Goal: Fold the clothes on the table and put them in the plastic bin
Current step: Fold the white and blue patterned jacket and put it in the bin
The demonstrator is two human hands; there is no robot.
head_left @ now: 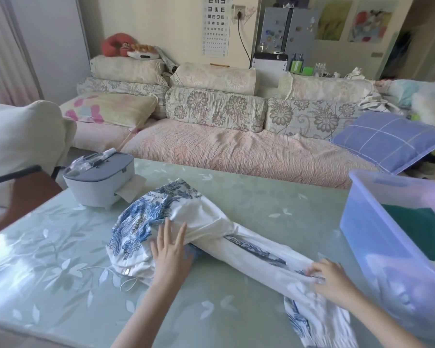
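a leaf-patterned table (60,247) bears a garment (211,237), plastic bin (377,242) and grey case (98,182).

Left hand (170,249) flat on patterned garment (206,219)

White garment (211,227), blue floral print

Only readable thing is the eye chart (216,26) on the back wall (161,21): the tumbling-E kind, rows of bold E's flipped every which way, shrinking toward the bottom. Tiny figures down its side are too small to read.
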